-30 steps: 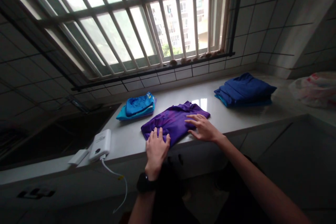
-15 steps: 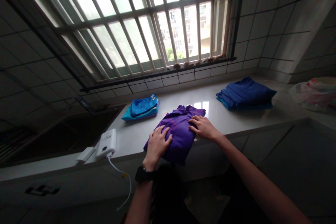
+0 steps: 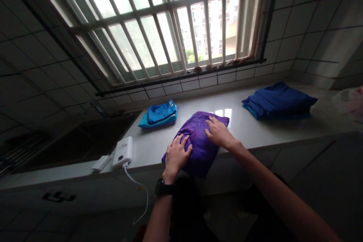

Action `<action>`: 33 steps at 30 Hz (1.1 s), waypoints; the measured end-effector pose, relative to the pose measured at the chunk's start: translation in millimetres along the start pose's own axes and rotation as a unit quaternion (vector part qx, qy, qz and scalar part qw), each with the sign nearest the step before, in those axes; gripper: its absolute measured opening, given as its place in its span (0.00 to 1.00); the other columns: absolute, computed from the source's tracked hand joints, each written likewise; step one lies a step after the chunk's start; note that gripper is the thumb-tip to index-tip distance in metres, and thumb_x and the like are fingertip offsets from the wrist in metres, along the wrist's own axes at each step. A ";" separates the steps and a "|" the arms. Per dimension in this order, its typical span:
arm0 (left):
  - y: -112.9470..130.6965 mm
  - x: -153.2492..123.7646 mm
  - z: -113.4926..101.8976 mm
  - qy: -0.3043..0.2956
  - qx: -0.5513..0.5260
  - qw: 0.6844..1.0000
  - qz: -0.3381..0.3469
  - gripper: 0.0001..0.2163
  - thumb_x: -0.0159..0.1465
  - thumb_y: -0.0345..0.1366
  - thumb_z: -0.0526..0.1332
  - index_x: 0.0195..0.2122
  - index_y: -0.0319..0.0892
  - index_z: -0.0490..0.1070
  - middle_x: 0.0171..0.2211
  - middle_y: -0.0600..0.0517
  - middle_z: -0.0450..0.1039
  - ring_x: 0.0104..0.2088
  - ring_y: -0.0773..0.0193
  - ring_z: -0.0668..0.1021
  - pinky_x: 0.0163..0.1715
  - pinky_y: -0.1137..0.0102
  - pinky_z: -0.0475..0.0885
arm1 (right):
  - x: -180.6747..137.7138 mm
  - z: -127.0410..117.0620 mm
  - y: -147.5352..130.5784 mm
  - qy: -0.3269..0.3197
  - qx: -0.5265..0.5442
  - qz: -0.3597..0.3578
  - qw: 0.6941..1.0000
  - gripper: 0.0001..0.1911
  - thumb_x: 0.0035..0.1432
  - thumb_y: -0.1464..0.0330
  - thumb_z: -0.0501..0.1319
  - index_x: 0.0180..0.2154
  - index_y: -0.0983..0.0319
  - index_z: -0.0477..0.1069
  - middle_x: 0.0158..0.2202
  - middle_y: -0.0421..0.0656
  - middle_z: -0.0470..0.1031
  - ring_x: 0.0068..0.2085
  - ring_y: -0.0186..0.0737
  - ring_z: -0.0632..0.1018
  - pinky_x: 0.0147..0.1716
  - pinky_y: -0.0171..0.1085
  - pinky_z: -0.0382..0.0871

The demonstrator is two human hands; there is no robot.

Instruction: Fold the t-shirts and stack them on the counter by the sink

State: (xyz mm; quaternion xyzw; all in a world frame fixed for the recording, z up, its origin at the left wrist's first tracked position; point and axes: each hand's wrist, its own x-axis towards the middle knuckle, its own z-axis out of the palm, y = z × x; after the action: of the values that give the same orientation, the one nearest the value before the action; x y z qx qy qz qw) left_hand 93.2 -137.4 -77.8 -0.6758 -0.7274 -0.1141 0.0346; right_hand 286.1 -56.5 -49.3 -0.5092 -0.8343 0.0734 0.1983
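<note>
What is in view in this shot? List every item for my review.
purple garment: 1, purple, folded on the countertop under both hands
folded clothes stack: 1, dark blue, countertop, right
folded clothes stack: 1, blue and teal, countertop, left
countertop: 1, white, below the window
white device: 1, white, countertop edge, cable hanging down
white block: 1, white, beside the device
sink: 1, dark, left
barred window: 1, pale bars, ahead
plastic bag: 1, whitish, far right
wall tiles: many, pale, around the window
wristwatch: 1, black, left wrist
left hand: 1, flat on the garment
right hand: 1, fingers on the garment
</note>
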 end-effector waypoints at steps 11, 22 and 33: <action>23.7 0.9 1.7 -0.026 -0.013 0.997 -0.074 0.25 0.72 0.46 0.51 0.68 0.45 0.63 0.71 0.41 0.58 0.70 0.46 0.61 0.67 0.47 0.58 | -17.3 25.9 28.6 -0.073 -0.044 -0.006 0.996 0.27 0.73 0.66 0.47 0.70 0.58 0.58 0.73 0.50 0.53 0.73 0.52 0.55 0.68 0.55 0.52; -15.5 -41.9 -0.1 -0.019 -0.037 0.988 0.152 0.39 0.55 0.33 0.69 0.69 0.45 0.60 0.70 0.40 0.59 0.69 0.44 0.64 0.64 0.51 0.65 | -48.4 11.0 57.1 -0.014 0.088 -0.221 0.971 0.33 0.51 0.80 0.57 0.59 0.62 0.71 0.59 0.52 0.73 0.57 0.48 0.75 0.57 0.44 0.68; -30.5 -4.2 -70.7 -0.049 -0.141 0.980 0.133 0.20 0.61 0.24 0.56 0.50 0.50 0.78 0.47 0.51 0.82 0.49 0.57 0.82 0.51 0.66 0.74 | -57.0 -5.4 44.1 0.039 0.086 -0.195 0.976 0.12 0.59 0.79 0.57 0.39 0.61 0.76 0.36 0.44 0.80 0.38 0.41 0.79 0.41 0.37 0.68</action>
State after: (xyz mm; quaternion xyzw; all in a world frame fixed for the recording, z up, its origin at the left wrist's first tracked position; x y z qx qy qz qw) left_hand 55.9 -158.4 -13.6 -0.7694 -0.6084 -0.1767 -0.0815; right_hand 347.4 -86.3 -73.3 -0.3199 -0.8997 0.0849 0.2848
